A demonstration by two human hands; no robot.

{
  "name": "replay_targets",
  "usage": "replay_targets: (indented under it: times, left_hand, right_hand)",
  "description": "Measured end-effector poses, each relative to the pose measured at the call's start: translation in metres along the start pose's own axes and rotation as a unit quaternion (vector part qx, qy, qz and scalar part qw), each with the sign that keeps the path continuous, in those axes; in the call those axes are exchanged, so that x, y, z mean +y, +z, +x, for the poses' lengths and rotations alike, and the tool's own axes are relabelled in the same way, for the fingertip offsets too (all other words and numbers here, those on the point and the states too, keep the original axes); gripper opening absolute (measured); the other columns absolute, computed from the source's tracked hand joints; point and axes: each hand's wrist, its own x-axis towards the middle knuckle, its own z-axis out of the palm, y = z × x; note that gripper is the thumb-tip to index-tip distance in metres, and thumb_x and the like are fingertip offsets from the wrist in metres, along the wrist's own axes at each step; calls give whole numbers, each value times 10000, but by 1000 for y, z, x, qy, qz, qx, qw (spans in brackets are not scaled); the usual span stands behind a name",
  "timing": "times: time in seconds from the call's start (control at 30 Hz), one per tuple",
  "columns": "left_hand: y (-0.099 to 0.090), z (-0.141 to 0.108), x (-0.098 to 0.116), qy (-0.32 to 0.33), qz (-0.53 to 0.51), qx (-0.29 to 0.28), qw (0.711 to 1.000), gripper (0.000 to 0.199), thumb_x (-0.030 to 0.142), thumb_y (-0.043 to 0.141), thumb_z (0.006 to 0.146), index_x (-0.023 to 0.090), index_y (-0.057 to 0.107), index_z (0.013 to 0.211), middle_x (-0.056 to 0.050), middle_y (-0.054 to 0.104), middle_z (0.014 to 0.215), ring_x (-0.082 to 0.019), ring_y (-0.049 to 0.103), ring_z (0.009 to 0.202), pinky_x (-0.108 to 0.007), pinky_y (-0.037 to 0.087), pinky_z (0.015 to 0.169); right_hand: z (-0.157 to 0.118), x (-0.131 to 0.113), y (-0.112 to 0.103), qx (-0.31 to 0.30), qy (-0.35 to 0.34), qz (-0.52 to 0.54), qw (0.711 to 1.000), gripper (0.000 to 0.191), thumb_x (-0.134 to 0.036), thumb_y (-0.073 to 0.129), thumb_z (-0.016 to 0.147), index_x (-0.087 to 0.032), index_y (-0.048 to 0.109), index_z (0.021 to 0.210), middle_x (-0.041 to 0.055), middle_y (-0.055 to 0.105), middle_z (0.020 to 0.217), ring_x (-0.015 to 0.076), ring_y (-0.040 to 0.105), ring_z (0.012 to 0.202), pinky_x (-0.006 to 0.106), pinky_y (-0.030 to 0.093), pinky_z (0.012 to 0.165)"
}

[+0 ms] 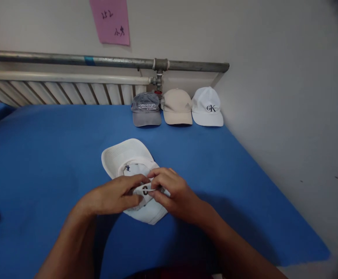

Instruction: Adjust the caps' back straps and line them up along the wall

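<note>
A white baseball cap (129, 153) lies on the blue-covered surface (70, 155), its inside facing up and its brim pointing to the upper left. My left hand (116, 194) pinches the cap's back strap from the left, thumb below and fingers above. From the right, my right hand (171, 190) grips the same strap close by, with its fingertips on a thin pale end. A dark ring-shaped mark shows on the strap between the two hands. The fingers hide part of the strap and the cap's right side.
Along the far edge stand a grey cap (146, 110), a beige cap (177, 106) and a white cap with dark letters (207, 106). Behind them are a radiator (70, 93) and a metal pipe (113, 62). A pink note (110, 23) hangs on the wall.
</note>
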Motion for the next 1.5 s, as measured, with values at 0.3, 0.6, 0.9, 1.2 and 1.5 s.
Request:
replay_targets:
  times: [0.3, 0.6, 0.9, 1.2, 1.5]
  left_hand:
    - [-4, 4, 5, -44, -130, 32, 990, 320, 254, 520, 804, 201, 640, 1097, -1, 626, 868, -158, 552, 742, -236, 425, 631]
    - [-8, 1, 12, -55, -59, 84, 993, 375, 428, 408, 888, 266, 734, 977, 0, 730, 1014, -217, 616, 1016, -296, 457, 904]
    - [-6, 8, -4, -32, -212, 157, 964, 227, 369, 556, 851, 203, 709, 869, -38, 706, 959, -205, 617, 953, -321, 469, 869]
    - [-3, 8, -5, 19, -399, 144, 905, 324, 103, 800, 647, 191, 661, 926, 20, 662, 827, -104, 622, 735, -205, 499, 664]
    - [10, 14, 4, 0, -411, 183, 893, 302, 122, 797, 631, 167, 589, 845, 33, 657, 756, -98, 609, 665, -211, 496, 619]
  right_hand:
    - [1, 6, -3, 5, 32, 147, 989, 145, -125, 650, 829, -214, 535, 821, 22, 651, 995, 145, 619, 934, 285, 460, 856]
    - [1, 1, -7, 3, 8, 203, 979, 129, -126, 663, 831, -217, 572, 833, 44, 669, 1090, 163, 620, 1051, 330, 465, 938]
    - [1, 3, -6, 3, 23, 193, 981, 71, -144, 631, 858, -212, 611, 864, 7, 664, 857, 149, 602, 870, 315, 486, 822]
    - [2, 4, 0, 64, 27, 155, 986, 105, -251, 612, 889, -219, 579, 794, -11, 625, 761, 137, 572, 767, 292, 469, 757]
    - [0, 2, 7, 118, 26, 84, 989, 126, -139, 618, 825, -205, 545, 747, 58, 647, 974, 165, 619, 908, 315, 490, 809]
